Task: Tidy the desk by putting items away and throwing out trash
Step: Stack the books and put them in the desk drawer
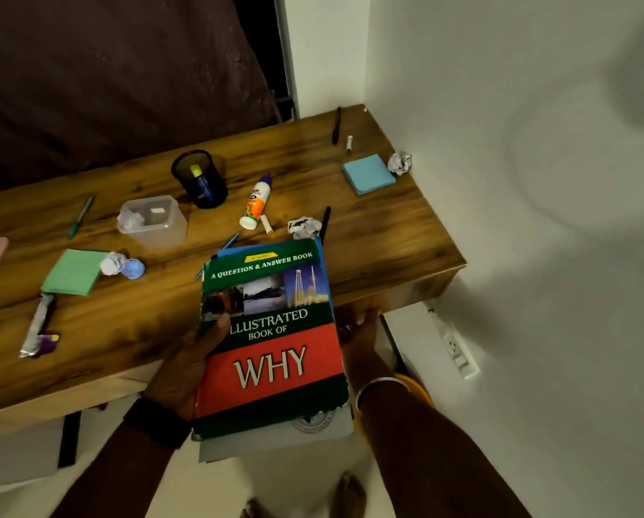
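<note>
A green and red book titled "Illustrated Book of Why" (272, 353) is lifted above the front edge of the wooden desk (380, 233), with a blue book and a white one stacked under it. My left hand (189, 368) grips the stack's left side, thumb on the cover. My right hand (361, 330) holds its right edge, fingers mostly hidden underneath. Crumpled paper balls lie on the desk near the book (304, 226), by the wall (399, 163) and beside the green notes (120, 264).
On the desk are a dark pen cup (201, 181), a clear plastic box (154, 220), a glue stick (255, 203), blue sticky notes (367, 173), green sticky notes (73, 271), several pens and a wrapper (38, 325). A white wall stands to the right.
</note>
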Motion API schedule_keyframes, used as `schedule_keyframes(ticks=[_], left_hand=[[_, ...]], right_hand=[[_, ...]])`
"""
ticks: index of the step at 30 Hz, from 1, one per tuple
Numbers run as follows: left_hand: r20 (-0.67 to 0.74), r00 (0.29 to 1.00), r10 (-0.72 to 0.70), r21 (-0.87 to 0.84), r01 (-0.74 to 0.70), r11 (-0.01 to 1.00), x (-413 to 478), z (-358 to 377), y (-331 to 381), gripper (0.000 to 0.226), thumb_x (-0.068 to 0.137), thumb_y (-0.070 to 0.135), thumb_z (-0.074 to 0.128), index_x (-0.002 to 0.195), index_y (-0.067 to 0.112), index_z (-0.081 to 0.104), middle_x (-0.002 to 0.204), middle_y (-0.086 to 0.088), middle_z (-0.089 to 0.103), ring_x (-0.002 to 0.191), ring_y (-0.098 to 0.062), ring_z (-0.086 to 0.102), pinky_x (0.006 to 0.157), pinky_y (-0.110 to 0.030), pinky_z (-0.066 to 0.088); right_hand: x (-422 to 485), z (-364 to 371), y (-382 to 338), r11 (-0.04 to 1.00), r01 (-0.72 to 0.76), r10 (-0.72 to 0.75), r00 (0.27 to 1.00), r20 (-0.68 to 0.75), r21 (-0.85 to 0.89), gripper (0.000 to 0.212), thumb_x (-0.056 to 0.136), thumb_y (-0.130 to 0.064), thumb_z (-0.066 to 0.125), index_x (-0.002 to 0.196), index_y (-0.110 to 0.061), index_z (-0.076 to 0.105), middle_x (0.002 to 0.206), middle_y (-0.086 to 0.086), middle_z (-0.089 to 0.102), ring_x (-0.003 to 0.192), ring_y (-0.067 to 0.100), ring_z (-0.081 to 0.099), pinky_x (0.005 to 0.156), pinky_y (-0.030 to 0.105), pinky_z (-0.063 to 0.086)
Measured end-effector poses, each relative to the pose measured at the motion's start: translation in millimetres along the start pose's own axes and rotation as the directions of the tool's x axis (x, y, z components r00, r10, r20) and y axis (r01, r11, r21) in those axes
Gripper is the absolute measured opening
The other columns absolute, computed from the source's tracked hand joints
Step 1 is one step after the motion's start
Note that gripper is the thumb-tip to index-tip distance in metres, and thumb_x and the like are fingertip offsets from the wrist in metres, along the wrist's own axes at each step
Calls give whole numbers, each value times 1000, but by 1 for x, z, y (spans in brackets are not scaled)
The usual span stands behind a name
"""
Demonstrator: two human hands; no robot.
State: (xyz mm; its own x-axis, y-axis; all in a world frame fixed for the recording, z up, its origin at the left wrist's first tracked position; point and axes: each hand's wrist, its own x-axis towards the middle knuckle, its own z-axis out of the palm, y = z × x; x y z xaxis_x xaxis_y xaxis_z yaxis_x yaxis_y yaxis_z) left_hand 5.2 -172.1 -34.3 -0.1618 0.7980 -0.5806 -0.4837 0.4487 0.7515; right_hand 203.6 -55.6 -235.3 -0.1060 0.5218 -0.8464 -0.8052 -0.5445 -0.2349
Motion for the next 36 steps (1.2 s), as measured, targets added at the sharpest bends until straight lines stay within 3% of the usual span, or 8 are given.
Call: schedule_keyframes(ticks=[7, 10, 13, 20, 23, 28, 31, 36], left_hand=[[-23, 1000, 9, -13, -9, 1000, 6, 0, -10, 28, 100, 22, 54, 125, 23, 64, 118, -22, 70, 93, -41, 73, 76, -63, 57], [-36, 999, 23, 7, -23, 1000, 7, -4, -14, 32, 98, 24, 56, 130, 24, 62, 121, -22, 69, 97, -42, 71, 80, -67, 54], [-35, 999, 29, 12, -28, 1000, 9, -7, -18, 31, 98, 24, 55, 129, 24, 63, 120, -21, 69, 97, -42, 71, 81, -70, 52], [0, 1000, -17, 31, 17, 999, 13, -23, -27, 41, 94, 29, 60, 135, 24, 58, 125, -22, 67, 104, -45, 68, 84, -70, 51], [52, 998, -27, 16, 27, 1000, 12, -25, -34, 46, 93, 30, 60, 138, 23, 55, 127, -22, 66, 107, -45, 67, 85, -70, 51], [136, 989, -56, 30, 52, 998, -1, -24, -56, 45, 97, 30, 58, 140, 19, 53, 127, -22, 65, 110, -46, 66, 87, -71, 49], [154, 985, -80, 60, 72, 996, -14, -31, -74, 53, 91, 34, 68, 140, 18, 53, 133, -26, 60, 120, -53, 57, 94, -77, 41], [194, 958, -213, 120, 193, 974, -42, -40, -101, 42, 98, 32, 59, 136, 15, 55, 127, -28, 63, 105, -48, 66, 81, -64, 56]], right_hand=[[-3, -2, -1, 999, -22, 21, 999, 37, 34, 86, 94, -82, 32, 154, -21, 41, 156, 19, 46, 129, 38, 53, 63, 37, 58], [-1, -5, 1, 1000, -11, 11, 1000, 26, 8, 94, 87, -88, 39, 154, -22, 42, 154, 20, 48, 132, 39, 53, 75, 45, 59], [13, -9, 2, 1000, 3, -3, 1000, 13, 19, 92, 87, -85, 45, 152, -20, 46, 148, 19, 55, 129, 38, 56, 68, 51, 62], [-28, -25, 11, 996, 72, -73, 997, 26, 47, 83, 96, -79, 32, 152, -18, 40, 151, 19, 49, 124, 37, 53, 56, 39, 60], [-50, -48, 16, 997, 81, -81, 996, -33, 9, 65, 102, -71, 27, 143, -22, 41, 142, 15, 51, 133, 40, 50, 67, 41, 53], [-90, -91, 29, 992, 46, -52, 997, -49, -118, 85, 99, -77, 22, 159, -20, 38, 158, 15, 46, 141, 38, 49, 87, 43, 50], [-117, -116, 34, 981, 98, -113, 990, -87, -167, 72, 106, -65, 22, 155, -16, 42, 153, 14, 51, 117, 30, 60, 73, 34, 50], [-157, -144, 46, 991, 83, -98, 983, -153, -106, 72, 106, -63, 27, 153, -12, 45, 152, 18, 52, 141, 36, 49, 87, 37, 44]])
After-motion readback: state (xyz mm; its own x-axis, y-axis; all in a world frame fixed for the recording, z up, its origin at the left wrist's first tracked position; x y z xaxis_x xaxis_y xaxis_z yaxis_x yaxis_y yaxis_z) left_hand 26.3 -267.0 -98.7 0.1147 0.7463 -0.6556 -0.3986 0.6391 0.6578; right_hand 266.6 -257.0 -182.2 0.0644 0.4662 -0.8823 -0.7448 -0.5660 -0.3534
